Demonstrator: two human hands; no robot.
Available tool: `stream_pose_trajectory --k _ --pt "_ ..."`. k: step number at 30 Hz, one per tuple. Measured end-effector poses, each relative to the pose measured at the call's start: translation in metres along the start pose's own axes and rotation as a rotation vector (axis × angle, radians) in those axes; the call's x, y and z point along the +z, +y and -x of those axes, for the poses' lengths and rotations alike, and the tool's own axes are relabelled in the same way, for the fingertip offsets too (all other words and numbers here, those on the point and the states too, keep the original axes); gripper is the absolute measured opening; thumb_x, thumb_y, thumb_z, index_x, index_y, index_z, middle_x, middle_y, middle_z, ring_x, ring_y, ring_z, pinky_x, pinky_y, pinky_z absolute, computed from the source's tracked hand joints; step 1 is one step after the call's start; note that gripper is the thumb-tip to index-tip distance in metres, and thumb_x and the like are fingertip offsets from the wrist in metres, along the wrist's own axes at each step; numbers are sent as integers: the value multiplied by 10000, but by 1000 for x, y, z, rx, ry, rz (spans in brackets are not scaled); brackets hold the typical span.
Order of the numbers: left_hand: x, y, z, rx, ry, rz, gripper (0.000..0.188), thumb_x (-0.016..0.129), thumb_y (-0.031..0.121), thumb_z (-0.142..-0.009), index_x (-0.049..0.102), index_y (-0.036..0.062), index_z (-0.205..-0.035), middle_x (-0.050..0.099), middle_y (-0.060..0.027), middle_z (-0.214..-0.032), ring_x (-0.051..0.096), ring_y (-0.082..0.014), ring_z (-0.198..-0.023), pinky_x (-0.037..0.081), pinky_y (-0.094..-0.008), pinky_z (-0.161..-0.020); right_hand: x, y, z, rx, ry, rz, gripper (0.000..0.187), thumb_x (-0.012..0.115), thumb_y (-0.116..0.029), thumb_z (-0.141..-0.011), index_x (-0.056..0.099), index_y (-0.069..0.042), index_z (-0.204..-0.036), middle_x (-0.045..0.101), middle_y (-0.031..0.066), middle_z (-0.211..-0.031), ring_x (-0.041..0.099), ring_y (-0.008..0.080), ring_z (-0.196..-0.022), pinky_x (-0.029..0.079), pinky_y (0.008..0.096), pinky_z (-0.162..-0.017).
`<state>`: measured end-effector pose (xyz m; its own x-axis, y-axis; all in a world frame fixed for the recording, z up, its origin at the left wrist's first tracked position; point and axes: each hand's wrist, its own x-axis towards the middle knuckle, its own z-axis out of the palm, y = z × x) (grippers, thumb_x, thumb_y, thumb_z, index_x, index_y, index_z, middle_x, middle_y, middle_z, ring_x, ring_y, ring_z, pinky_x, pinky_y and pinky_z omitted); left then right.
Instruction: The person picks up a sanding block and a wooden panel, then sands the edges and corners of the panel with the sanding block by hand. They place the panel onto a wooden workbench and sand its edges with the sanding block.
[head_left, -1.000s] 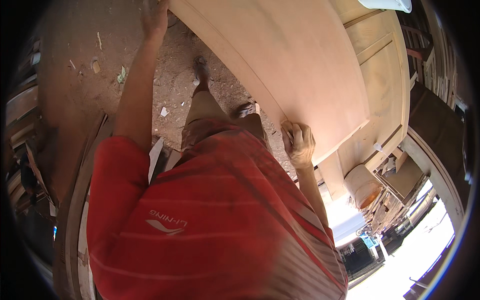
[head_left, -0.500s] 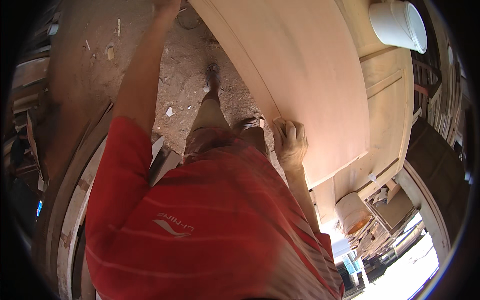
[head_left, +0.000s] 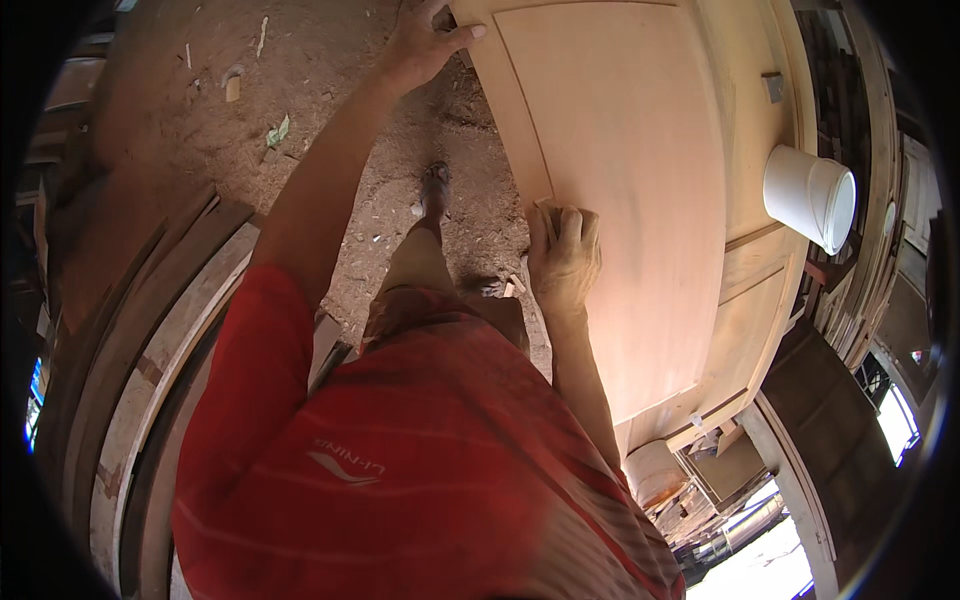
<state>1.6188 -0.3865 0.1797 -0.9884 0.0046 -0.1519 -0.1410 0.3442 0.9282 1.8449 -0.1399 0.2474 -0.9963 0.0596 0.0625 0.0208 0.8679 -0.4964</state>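
A pale unfinished wooden door panel fills the upper centre and right of the frame, lying flat with a raised frame moulding round a recessed field. The left hand, at the top of the frame, is clamped over the panel's upper corner, thumb on the face and fingers curled out of sight behind the edge. The right hand, in the middle of the frame, lies closed over a small pad, probably a sanding block, pressed against the moulding along the panel's left edge. The panel looks stiff and fairly heavy, its bare sanded face likely easy to dent or mark, so the edges and corners seem the safest places to grip. To the right a white plastic bucket stands on a second panelled door just beside the first, leaving little room on that side. Left of the panel is open dirt floor strewn with shavings, with curved timber planks stacked at the lower left; the person's sandalled foot stands close to the panel's edge.
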Motion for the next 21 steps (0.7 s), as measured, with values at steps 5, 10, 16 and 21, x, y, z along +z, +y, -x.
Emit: stream_pose_trajectory --k 5,10,16,21 --pt "-1 -23 -18 159 -18 90 517 589 452 -1054 624 90 -1422 725 -147 -1274 721 -227 -1076 600 -390 -877 52 -72 -149 -64 46 55 259 716 -310 -972 585 -87 -984 604 140 -980 662 372 -902 552 506 -722" --pt "-4 -28 -24 10 -54 117 434 594 427 -1053 691 127 -1351 769 -126 -1175 750 -236 -998 590 -365 -892 56 -83 -170 -83 34 59 268 689 -330 -994 589 -83 -1020 607 166 -1025 660 400 -904 552 530 -738" --pt "-2 -1 -8 -3 3 253 378 596 315 -1069 685 61 -1334 777 -127 -1067 765 -187 -929 615 -348 -813 42 -74 -130 -101 54 11 296 699 -336 -995 585 -72 -1065 616 189 -1070 663 433 -923 552 554 -714" --pt "9 -10 -20 -7 -43 455 363 595 289 -1075 687 51 -1334 776 -94 -1022 743 -153 -834 610 -305 -761 64 -106 -207 -61 57 41 326 665 -370 -1008 572 -61 -1053 620 199 -1058 657 443 -954 544 559 -734"
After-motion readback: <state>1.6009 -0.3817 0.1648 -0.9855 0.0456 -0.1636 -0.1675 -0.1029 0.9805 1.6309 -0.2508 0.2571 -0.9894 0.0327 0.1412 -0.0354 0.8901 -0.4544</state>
